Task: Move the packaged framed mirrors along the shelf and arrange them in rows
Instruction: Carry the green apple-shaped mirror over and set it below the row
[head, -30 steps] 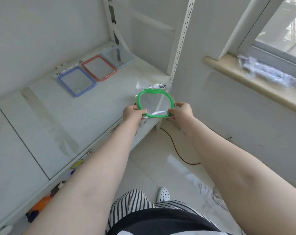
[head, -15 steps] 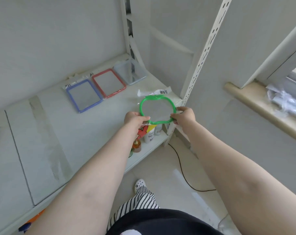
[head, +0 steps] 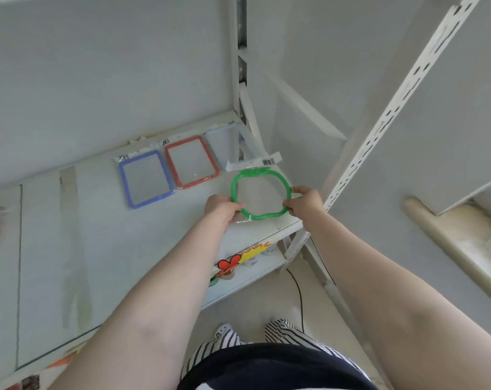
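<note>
Head view — green mirror (head: pixel 260 192) between both gripping hands (head: pixel 221 207) (head: pixel 304 199), beside red (head: pixel 191 162), blue (head: pixel 145 178) frames — upright (head: pixel 385 119) close right.

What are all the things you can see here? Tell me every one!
green apple-shaped mirror: 1, green, in clear packaging, held over the shelf's right front corner
blue mirror: 1, blue, flat at the back of the shelf
red mirror: 1, red, right of the blue one
pale grey mirror: 1, light grey-blue, right of the red one, by the post
shelf: 1, white
window sill: 1, cream, far right
cable: 1, black, on the floor
left hand: 1, on the green frame's left side
right hand: 1, on its right side
</note>
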`<state>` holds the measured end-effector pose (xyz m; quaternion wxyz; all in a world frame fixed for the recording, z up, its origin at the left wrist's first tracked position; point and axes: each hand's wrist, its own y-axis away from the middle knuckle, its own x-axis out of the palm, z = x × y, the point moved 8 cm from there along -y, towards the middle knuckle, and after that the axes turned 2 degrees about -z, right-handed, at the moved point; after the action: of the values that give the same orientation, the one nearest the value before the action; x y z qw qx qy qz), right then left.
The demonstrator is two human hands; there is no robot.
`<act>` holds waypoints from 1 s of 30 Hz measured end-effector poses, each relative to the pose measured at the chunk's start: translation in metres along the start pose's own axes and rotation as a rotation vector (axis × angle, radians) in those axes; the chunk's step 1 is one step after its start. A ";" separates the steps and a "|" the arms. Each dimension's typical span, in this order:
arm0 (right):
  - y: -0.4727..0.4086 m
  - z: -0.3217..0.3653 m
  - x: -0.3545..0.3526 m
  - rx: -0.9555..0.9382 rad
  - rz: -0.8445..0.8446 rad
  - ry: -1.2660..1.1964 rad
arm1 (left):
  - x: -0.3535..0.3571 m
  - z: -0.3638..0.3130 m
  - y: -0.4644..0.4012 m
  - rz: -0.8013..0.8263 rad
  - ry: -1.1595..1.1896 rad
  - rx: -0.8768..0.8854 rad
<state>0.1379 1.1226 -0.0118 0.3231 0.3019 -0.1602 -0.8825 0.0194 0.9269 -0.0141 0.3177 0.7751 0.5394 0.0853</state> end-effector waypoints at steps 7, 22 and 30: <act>-0.036 0.016 0.012 -0.083 0.116 0.107 | 0.004 0.012 -0.010 -0.138 0.125 -0.043; -0.063 0.008 0.026 -0.125 0.146 0.370 | 0.010 0.032 -0.018 -0.286 -0.048 -0.075; -0.065 0.012 0.021 -0.189 0.086 0.521 | 0.009 0.028 -0.017 -0.324 -0.294 -0.066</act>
<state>0.0870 1.1582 -0.0430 0.4171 0.4801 -0.0015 -0.7717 0.0229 0.9277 -0.0482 0.4278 0.6713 0.6019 -0.0631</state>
